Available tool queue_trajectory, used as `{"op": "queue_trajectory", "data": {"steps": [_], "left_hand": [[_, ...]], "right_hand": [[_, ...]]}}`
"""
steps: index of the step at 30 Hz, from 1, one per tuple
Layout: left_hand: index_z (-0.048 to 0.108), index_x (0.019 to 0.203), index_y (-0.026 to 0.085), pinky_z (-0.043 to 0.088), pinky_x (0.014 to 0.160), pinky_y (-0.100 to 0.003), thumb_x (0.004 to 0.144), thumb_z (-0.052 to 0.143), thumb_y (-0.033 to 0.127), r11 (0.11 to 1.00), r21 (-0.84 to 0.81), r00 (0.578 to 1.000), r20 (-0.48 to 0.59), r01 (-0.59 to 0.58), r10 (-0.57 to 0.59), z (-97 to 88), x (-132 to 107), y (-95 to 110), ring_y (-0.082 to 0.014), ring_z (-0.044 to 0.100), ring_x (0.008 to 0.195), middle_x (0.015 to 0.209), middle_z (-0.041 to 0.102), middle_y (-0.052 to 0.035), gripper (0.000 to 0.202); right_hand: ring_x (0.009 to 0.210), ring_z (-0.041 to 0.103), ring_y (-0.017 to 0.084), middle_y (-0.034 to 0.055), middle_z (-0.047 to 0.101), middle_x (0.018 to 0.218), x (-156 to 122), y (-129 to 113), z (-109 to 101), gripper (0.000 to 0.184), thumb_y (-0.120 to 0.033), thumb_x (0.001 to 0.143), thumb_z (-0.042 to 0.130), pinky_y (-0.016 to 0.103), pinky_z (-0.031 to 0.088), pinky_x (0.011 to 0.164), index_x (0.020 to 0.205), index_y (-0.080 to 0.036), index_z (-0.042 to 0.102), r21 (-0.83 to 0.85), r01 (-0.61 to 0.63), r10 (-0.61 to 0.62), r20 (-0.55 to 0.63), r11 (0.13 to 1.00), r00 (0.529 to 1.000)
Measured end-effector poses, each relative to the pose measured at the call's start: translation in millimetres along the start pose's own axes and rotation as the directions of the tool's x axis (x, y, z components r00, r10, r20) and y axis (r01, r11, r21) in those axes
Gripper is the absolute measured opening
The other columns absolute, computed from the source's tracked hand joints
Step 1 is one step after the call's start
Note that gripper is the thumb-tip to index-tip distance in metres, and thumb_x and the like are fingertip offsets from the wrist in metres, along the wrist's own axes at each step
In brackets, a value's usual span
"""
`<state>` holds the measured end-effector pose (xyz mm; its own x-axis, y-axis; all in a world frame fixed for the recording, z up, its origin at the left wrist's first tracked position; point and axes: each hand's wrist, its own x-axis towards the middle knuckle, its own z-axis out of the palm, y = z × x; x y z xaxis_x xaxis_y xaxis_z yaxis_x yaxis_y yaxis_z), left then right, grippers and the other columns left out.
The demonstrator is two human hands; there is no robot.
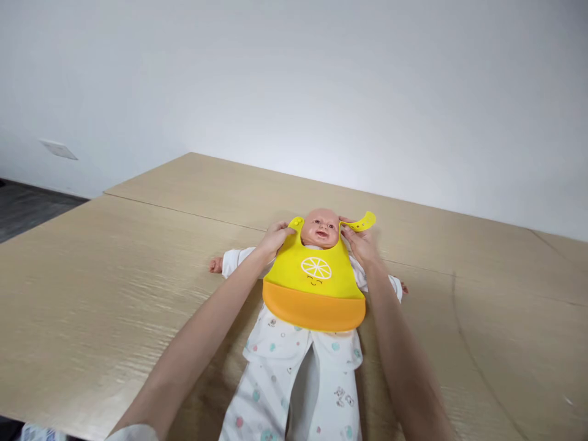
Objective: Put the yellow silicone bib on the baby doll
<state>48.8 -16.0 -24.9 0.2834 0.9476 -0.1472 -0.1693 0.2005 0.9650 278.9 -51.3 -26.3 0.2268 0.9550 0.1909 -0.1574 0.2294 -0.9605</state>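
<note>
nearest the camera, two bare forearms reach forward over the pale wood-grain laminate desk (pixel 92 294), one on each side of a soft-bodied baby doll in a white romper printed with small coloured dots (pixel 294 361). the doll lies on its back, legs toward the viewer, arms spread flat on the desk.

across the doll's chest rests a yellow moulded silicone bib with an orange crumb-catcher pocket and a white lemon-slice print (pixel 315 285). the bib surface is smooth and flexible; the pocket lip curves outward and holds its shape.

farther on, at the doll's neck, the left hand (pixel 275 237) pinches the left neck strap near its tip, fingers closed on it beside the doll's hard vinyl head (pixel 320 226). the right hand (pixel 361 242) pinches the base of the right neck strap (pixel 364 222), whose perforated end stands free, curling up and outward, unfastened.

risk, as a judgement: the straps are springy and may slip out of a light pinch. pulling on one side only could drag the bib off centre. the smooth round head may roll, moving the neck away from the straps.

beyond the desk stands a plain white wall (pixel 321 79).
</note>
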Motion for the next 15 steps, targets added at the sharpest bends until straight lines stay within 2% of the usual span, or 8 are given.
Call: {"op": "queue_trajectory", "data": {"steps": [2, 4, 8, 10, 12, 15], "left_hand": [[0.052, 0.078, 0.016, 0.04, 0.046, -0.022, 0.059, 0.058, 0.018, 1.0, 0.009, 1.0, -0.005, -0.001, 0.001, 0.4, -1, 1, -0.0126, 0.053, 0.051, 0.06, 0.055, 0.0003, 0.02], [0.052, 0.078, 0.016, 0.038, 0.045, -0.021, 0.059, 0.058, 0.017, 1.0, 0.02, 1.0, -0.015, -0.005, 0.005, 0.3, 0, 2, -0.0116, 0.052, 0.049, 0.059, 0.055, 0.0006, 0.019], [0.053, 0.078, 0.017, 0.034, 0.041, -0.021, 0.061, 0.057, 0.018, 0.999, 0.045, 1.0, -0.029, 0.004, -0.002, 0.2, 2, 1, -0.0105, 0.048, 0.044, 0.054, 0.053, 0.0024, 0.018], [0.052, 0.078, 0.017, 0.034, 0.041, -0.02, 0.062, 0.056, 0.019, 0.999, 0.051, 0.999, -0.044, 0.016, -0.014, 0.6, 2, 0, -0.0103, 0.048, 0.043, 0.053, 0.052, 0.0032, 0.016], [0.052, 0.077, 0.017, 0.034, 0.04, -0.02, 0.063, 0.055, 0.019, 0.997, 0.074, 0.997, -0.067, 0.031, -0.026, 0.8, 3, 0, -0.0097, 0.047, 0.043, 0.052, 0.05, 0.0038, 0.014], [0.054, 0.076, 0.016, 0.033, 0.04, -0.019, 0.064, 0.055, 0.018, 0.981, 0.19, 0.995, -0.099, 0.05, -0.031, 0.0, 4, 0, -0.0092, 0.047, 0.043, 0.052, 0.051, 0.003, 0.012]], "right_hand": [[0.09, 0.056, 0.014, 0.0077, 0.059, 0.096, 4, 3, 0, 0.038, -0.042, 0.066, 0.062, 0.029, 0.046, 0.085, 0.089, -0.012, 0.057, -0.043, 0.042, -0.046, -0.096, 0.998, 0.994], [0.078, 0.055, 0.011, 0.0043, 0.057, 0.083, 8, 3, 1, 0.04, -0.048, 0.07, 0.055, 0.027, 0.048, 0.074, 0.087, -0.012, 0.053, -0.082, 0.064, -0.08, -0.208, 0.995, 0.975], [0.058, 0.044, 0.005, -0.0008, 0.048, 0.073, 12, 0, 2, 0.04, -0.049, 0.075, 0.046, 0.018, 0.037, 0.053, 0.093, -0.014, 0.051, -0.25, 0.026, -0.127, -0.398, 0.968, 0.909], [0.058, 0.043, 0.005, -0.0002, 0.047, 0.074, 13, 0, 2, 0.037, -0.045, 0.077, 0.042, 0.019, 0.035, 0.052, 0.092, -0.013, 0.052, -0.344, -0.041, -0.119, -0.429, 0.938, 0.895], [0.059, 0.045, 0.007, 0.0012, 0.05, 0.075, 13, 1, 2, 0.034, -0.04, 0.078, 0.04, 0.02, 0.035, 0.053, 0.091, -0.012, 0.052, -0.434, -0.13, -0.074, -0.423, 0.892, 0.903], [0.062, 0.049, 0.01, 0.0036, 0.054, 0.077, 10, -1, -2, 0.023, -0.03, 0.073, 0.045, 0.022, 0.036, 0.057, 0.085, -0.011, 0.053, -0.596, -0.252, 0.005, -0.383, 0.763, 0.924]]}}
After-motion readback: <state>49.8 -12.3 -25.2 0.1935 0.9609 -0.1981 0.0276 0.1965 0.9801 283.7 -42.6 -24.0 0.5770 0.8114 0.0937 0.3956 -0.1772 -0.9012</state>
